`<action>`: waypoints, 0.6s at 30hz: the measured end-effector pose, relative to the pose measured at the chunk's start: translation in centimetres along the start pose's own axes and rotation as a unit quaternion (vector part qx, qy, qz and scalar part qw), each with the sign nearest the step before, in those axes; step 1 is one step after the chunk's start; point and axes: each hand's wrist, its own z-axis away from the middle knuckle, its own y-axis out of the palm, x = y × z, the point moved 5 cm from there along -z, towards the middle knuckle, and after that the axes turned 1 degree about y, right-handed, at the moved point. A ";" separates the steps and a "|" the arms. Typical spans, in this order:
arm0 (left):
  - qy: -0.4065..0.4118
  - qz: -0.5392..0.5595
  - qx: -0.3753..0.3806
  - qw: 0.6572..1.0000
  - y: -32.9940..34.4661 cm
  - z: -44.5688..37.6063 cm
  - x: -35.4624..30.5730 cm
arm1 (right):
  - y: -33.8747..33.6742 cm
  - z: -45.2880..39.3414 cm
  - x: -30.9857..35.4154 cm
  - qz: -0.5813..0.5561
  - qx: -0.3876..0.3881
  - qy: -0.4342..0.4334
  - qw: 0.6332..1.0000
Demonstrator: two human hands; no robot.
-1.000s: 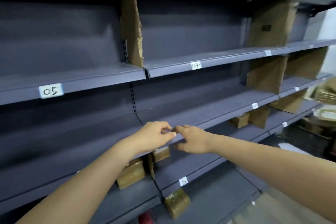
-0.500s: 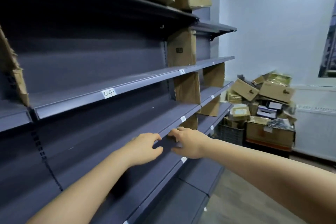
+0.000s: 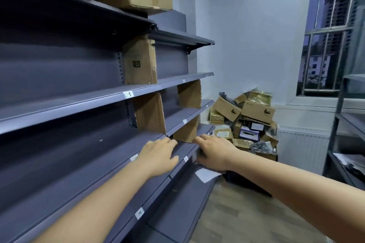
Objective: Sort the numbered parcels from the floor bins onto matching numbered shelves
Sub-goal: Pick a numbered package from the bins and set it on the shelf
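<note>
From the head view, both hands reach forward empty over the grey shelves, which run away to the right. The left hand hovers at a shelf's front lip, fingers loosely extended and gripping nothing. The right hand sits just beside it, nearer the shelving's far end, fingers relaxed, also holding nothing. No parcel is in either hand; the parcels appear to be the heap of boxes on the floor by the far wall, ahead and to the right, so the right hand is the nearer one (though both are well apart from it). Labels read 03 and 15. The floor between the shelving and the second rack at right leaves room to walk to the pile.
</note>
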 end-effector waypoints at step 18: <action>0.160 0.032 0.012 0.986 8.8 -36.4 -10.8 | 7.9 -10.4 -32.1 0.051 0.019 0.149 0.987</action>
